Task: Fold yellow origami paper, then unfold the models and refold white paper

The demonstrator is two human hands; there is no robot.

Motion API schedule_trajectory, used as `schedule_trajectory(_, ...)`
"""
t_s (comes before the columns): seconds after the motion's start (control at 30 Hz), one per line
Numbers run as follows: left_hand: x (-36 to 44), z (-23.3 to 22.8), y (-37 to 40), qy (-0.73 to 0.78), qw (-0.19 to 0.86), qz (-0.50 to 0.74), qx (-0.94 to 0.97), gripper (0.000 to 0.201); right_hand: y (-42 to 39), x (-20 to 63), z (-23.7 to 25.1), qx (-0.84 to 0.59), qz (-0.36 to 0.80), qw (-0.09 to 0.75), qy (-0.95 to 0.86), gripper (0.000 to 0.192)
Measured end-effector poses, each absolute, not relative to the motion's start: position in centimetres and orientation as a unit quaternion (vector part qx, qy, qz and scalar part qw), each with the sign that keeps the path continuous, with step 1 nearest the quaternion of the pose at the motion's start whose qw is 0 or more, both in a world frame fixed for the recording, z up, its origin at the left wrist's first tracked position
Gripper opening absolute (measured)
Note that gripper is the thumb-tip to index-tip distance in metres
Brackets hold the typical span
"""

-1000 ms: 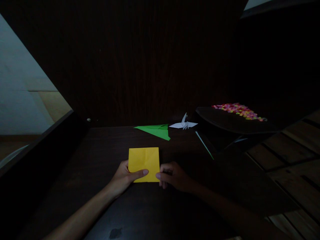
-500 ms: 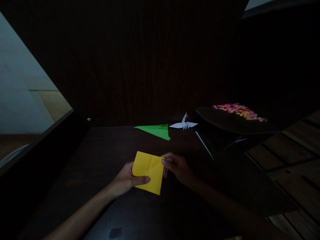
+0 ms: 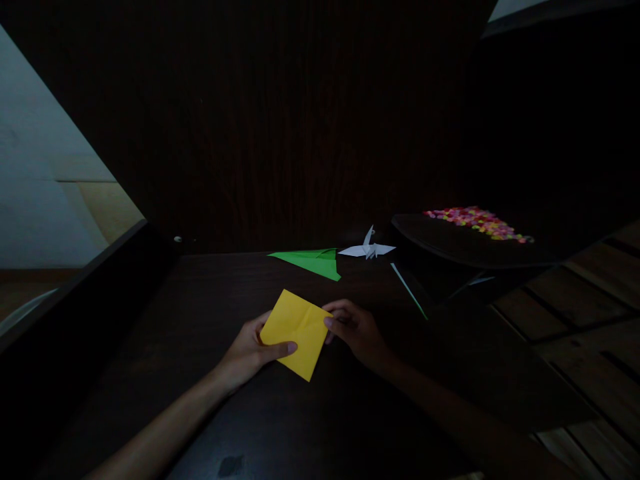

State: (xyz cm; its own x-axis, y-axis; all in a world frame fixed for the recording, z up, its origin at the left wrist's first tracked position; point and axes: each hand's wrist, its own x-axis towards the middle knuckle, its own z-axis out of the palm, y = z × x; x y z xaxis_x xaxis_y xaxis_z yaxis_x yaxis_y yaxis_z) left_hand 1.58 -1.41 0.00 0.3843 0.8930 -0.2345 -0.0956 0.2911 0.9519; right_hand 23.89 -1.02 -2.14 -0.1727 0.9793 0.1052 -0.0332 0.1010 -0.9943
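Note:
A yellow square of folded paper (image 3: 300,327) is held tilted above the dark tabletop, with faint creases across its face. My left hand (image 3: 255,350) grips its left side, the thumb lying over the front and the fingers hidden behind. At the paper's right corner, my right hand (image 3: 355,331) pinches the edge between thumb and fingers. Beyond the paper lies a green paper plane (image 3: 313,261), and to the right of that sits a white origami crane (image 3: 369,249).
A thin pale strip (image 3: 409,291) lies right of my right hand. On a raised curved shelf (image 3: 420,230) at the right is a heap of small colourful pieces (image 3: 477,222). A dark upright panel (image 3: 280,133) backs the table, and a raised side board (image 3: 85,273) edges its left.
The yellow paper has turned clockwise a little, its top corner shifting up and right. My left hand has moved slightly up with it; my right hand keeps its pinch.

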Motion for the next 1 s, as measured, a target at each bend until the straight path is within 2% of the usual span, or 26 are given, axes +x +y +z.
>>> schedule_trajectory(0.13,1.64,0.16,-1.37,0.43,0.676,0.373,0.468,0.049,-1.1,23.95,-2.3,-0.407,0.531,0.49,-0.559,0.028)
schedule_trajectory(0.33,1.48,0.12,-1.27,0.441,0.666,0.378,0.468,0.052,-1.36,24.17,-2.28,-0.397,0.513,0.46,-0.606,0.016)
schedule_trajectory(0.6,1.43,0.09,-1.34,0.435,0.675,0.372,0.466,0.048,-1.23,24.73,-2.37,-0.338,0.546,0.446,-0.624,0.023)
schedule_trajectory(1.0,1.23,0.26,-1.25,0.425,0.664,0.395,0.472,0.047,-1.1,24.83,-1.95,-0.35,0.542,0.47,-0.602,0.02)
